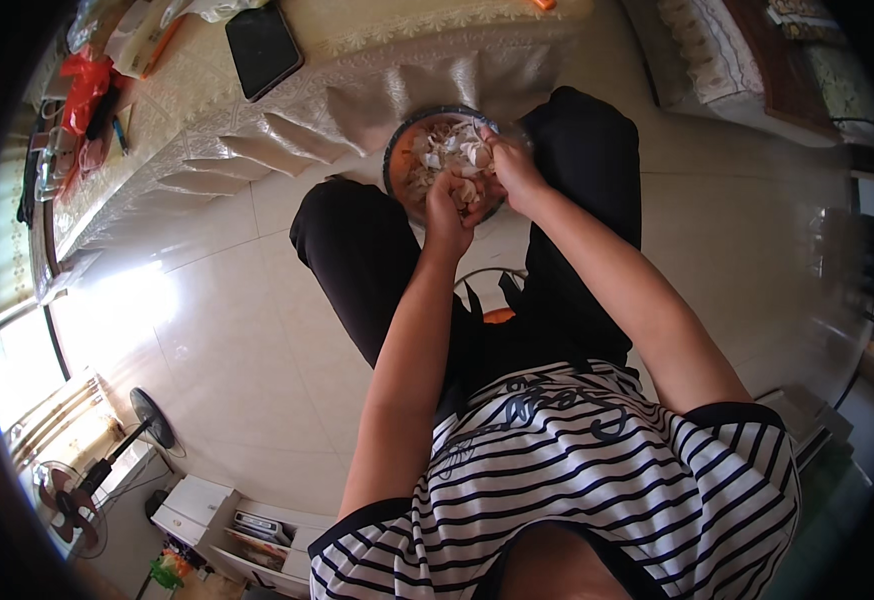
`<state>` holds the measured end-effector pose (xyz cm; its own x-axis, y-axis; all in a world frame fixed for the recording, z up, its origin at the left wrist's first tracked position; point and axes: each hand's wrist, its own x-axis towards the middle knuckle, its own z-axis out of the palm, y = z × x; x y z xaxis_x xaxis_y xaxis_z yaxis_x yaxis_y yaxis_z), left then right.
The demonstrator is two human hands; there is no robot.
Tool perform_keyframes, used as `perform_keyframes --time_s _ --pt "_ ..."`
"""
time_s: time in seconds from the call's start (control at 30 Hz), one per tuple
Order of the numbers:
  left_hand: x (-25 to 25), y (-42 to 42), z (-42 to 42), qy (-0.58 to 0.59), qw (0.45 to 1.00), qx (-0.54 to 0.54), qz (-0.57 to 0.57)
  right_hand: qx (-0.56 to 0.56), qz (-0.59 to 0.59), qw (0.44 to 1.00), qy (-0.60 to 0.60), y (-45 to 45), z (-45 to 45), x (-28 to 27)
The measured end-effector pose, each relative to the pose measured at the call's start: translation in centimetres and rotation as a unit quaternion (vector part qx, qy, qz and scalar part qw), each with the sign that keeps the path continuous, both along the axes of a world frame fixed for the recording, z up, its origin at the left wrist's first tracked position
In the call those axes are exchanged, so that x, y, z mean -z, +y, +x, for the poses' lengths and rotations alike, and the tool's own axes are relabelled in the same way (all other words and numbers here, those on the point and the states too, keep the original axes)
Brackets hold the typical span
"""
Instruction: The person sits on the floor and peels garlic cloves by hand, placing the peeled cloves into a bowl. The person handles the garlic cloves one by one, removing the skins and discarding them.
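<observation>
A round orange-lined bin with a dark rim [394, 145] stands on the floor between my knees, below the tablecloth's hanging edge. Inside lie crumpled white scraps and pale, papery peelings [437, 146]; their exact kind is unclear. Over the near side of the bin, my left hand [453, 206] has its fingers curled around pale, flaky pieces [468, 193]. Close beside it on the right is my right hand [508, 165], its thumb and fingers closed on a whitish, rounded piece [479, 154], possibly a garlic bulb. The fingertips of both hands are partly hidden and blurred.
A table with a lace-patterned cloth [204, 97] stretches across the far side, bearing a black phone or tablet [263, 49], a red plastic bag [84, 90] and a pen [120, 136]. A pedestal fan [73, 499] and white cabinet [195, 506] stand lower left. A wooden-edged seat [774, 75] is at upper right.
</observation>
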<state>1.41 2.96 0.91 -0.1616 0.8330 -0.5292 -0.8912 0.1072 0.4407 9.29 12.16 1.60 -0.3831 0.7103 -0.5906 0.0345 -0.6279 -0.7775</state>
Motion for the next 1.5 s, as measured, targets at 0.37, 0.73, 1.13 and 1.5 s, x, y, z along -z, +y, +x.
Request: perform_keyframes --time_s 0.37,0.73,1.13,1.5 --pt "-0.6 0.7 0.4 0.417 0.908 -0.028 0.009 -0.046 0.211 0.972 -0.092 0.8 1.0 2.4" --pt "0.4 1.1 0.6 0.557 0.83 0.002 0.041 -0.082 -0.035 0.993 0.077 0.1 1.2 -0.4" --pt "-0.9 0.4 0.2 0.433 0.895 -0.025 0.105 -0.15 -0.141 0.977 0.058 0.1 1.3 -1.5" --pt "-4.2 -0.3 0.3 0.301 0.952 0.031 0.05 -0.237 -0.224 0.943 0.065 1.1 1.6 -0.9"
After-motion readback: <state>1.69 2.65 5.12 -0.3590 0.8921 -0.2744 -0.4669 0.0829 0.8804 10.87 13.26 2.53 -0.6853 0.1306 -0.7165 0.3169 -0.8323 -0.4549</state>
